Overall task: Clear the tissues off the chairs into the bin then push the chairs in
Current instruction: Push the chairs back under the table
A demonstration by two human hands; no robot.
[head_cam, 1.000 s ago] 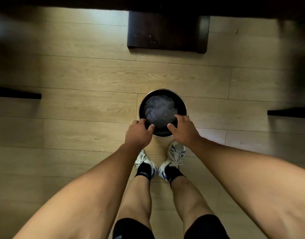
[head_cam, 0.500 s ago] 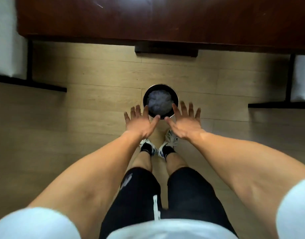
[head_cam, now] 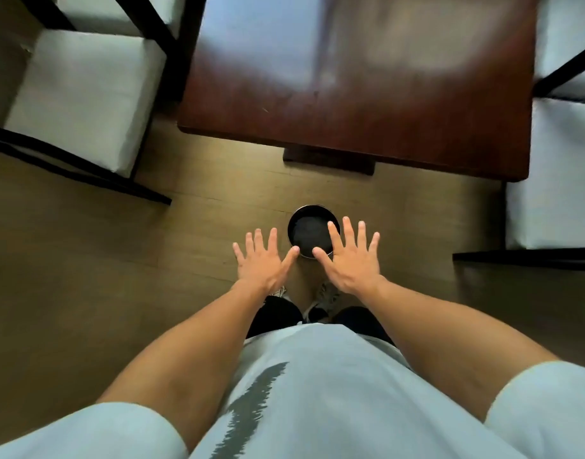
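Looking down past our pale shirt [head_cam: 317,385], we see both our hands spread flat in the air above the floor [head_cam: 86,276], palms down, fingers splayed wide. Our left hand [head_cam: 263,260] holds nothing, its grip fully apart, and its thumb points toward the bin [head_cam: 309,226]. Our right hand [head_cam: 349,260] is just as bare and apart; its thumb and forefinger overlap the bin's near right rim from this view, though we cannot tell whether they touch it or only hang above it.

The bin is small, round and dark, with a thin bright rim. It stands on the wooden floor just ahead of our shoes [head_cam: 324,298], between us and the near edge of the desk [head_cam: 350,94]. Its inside looks dark, and we cannot make out tissues in it.

The desk is a reddish-brown slab with a glare across its top, and part of its dark base [head_cam: 329,160] shows under the near edge. On our left a chair [head_cam: 82,94] with a white seat and black frame stands apart from the desk's corner, turned at an angle. On our right another white-seated chair [head_cam: 556,173] sits just beside the desk's right edge. Both seats that we can see are bare of tissues.
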